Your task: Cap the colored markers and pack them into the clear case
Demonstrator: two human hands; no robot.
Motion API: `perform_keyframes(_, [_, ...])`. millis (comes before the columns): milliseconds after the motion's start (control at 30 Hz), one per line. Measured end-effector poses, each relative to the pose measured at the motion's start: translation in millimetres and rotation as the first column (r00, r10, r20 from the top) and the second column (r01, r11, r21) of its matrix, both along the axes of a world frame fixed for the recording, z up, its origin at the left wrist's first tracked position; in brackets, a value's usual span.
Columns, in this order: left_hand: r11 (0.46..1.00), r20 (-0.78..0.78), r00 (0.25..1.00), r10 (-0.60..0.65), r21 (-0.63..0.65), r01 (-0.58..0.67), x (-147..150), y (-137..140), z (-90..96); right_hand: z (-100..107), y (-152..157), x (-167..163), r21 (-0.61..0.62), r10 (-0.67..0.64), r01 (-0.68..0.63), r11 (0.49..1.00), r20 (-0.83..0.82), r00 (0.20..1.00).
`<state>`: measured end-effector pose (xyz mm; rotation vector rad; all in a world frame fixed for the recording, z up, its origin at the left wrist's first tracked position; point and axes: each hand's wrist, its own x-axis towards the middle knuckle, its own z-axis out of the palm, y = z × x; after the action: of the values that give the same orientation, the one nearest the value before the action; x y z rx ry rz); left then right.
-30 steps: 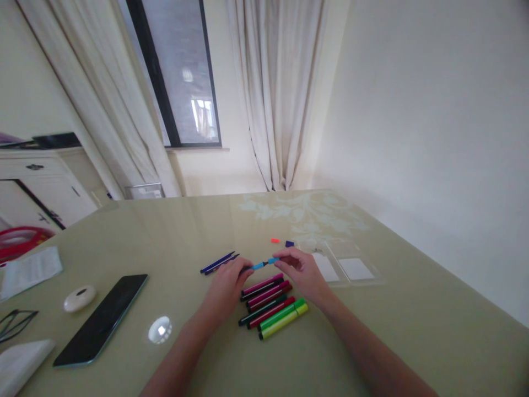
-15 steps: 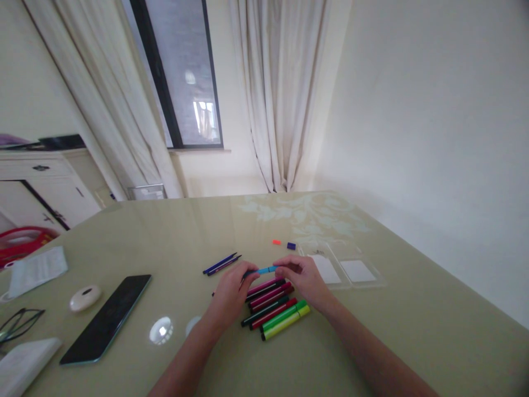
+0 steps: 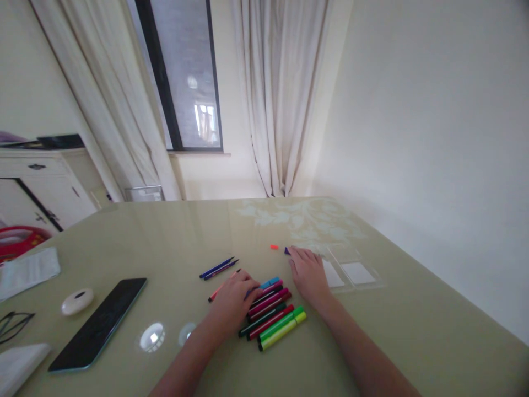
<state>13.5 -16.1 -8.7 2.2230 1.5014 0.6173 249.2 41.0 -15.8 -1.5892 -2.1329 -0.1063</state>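
My left hand (image 3: 233, 300) is closed over the left end of a light blue marker (image 3: 271, 282), its fingertips partly hidden. That marker lies at the far end of a row of capped markers: magenta, dark, red, a green marker (image 3: 281, 325) and a yellow-green marker (image 3: 285, 332). Beyond the row, my right hand (image 3: 308, 273) pinches a dark blue marker cap (image 3: 286, 251) at the table surface. An orange cap (image 3: 274, 247) lies to its left. An uncapped orange-red marker (image 3: 217, 293) pokes out beside my left hand, and two uncapped dark blue markers (image 3: 219, 268) lie farther off.
A clear plastic case (image 3: 351, 286) with white card inside lies open at right. To the left are a phone (image 3: 99, 322), a round white object (image 3: 77, 301), glasses (image 3: 16, 325) and a face mask (image 3: 31, 270). A wall borders the table's (image 3: 173, 231) right side.
The light blue marker, held up between both hands before, now lies capped at the row's far end. My right hand has left it and moved to the dark blue cap. The orange-red marker shows more.
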Motion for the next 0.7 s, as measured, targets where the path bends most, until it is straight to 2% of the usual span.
perform_keyframes(67, [1.000,0.000,1.000,0.002,0.017,-0.002,-2,2,-0.3,-3,-1,0,-0.013,-0.004,0.005,1.000,0.090,0.996])
perform_keyframes(167, [0.986,0.000,0.989,0.149,0.073,-0.149,-18,11,-2.9,-3,-2,-4,-0.045,0.008,-0.001,0.999,0.139,0.990])
perform_keyframes(267, [0.913,-0.026,0.923,0.385,0.155,-0.377,-44,20,-4.4,-3,-3,-6,-0.020,-0.012,0.015,1.000,0.122,0.992])
perform_keyframes(367, [0.860,-0.087,0.863,0.498,0.180,-0.478,-66,25,-4.3,-4,-2,-5,0.001,-0.044,0.044,0.999,0.119,0.992])
perform_keyframes(467, [0.852,-0.161,0.840,0.518,0.184,-0.491,-75,25,-5.3,-6,0,-5,-0.010,-0.052,0.053,0.999,0.124,0.991])
perform_keyframes(567, [0.870,-0.189,0.853,0.487,0.195,-0.453,-75,25,-8.6,-4,0,-5,-0.024,-0.028,0.030,0.999,0.073,0.997])
perform_keyframes(700, [0.883,-0.195,0.864,0.464,0.185,-0.432,-74,27,-13.6,3,-4,-9,-0.088,0.078,-0.097,0.991,-0.196,0.977])
